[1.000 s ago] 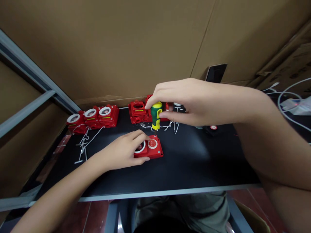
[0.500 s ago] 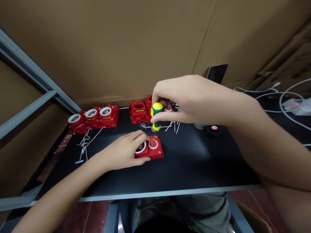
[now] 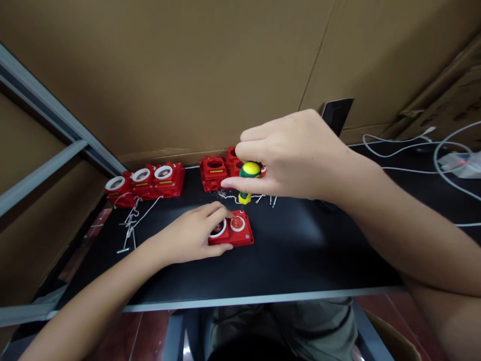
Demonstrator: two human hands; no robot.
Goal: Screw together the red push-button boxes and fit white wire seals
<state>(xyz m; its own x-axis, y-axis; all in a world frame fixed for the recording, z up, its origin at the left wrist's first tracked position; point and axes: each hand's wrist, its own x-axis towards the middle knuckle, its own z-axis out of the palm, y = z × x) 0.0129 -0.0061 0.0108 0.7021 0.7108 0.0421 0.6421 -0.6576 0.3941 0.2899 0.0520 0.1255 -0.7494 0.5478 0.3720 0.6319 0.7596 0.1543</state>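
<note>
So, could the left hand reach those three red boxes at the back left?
Probably yes: only loose wires lie between the left hand and the red boxes, though it holds a red unit.

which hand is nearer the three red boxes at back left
Left. The left hand, holding a lone red box, lies in front and to the right of the three red boxes; the right hand, gripping the screwdriver, is farther off to their right.

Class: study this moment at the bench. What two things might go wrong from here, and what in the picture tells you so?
1. The screwdriver in the right hand stands tip-down on the red housing, close beside the left hand; a slip might jab it.
2. Only that hand steadies the housing, so it may skid on the table.
</note>
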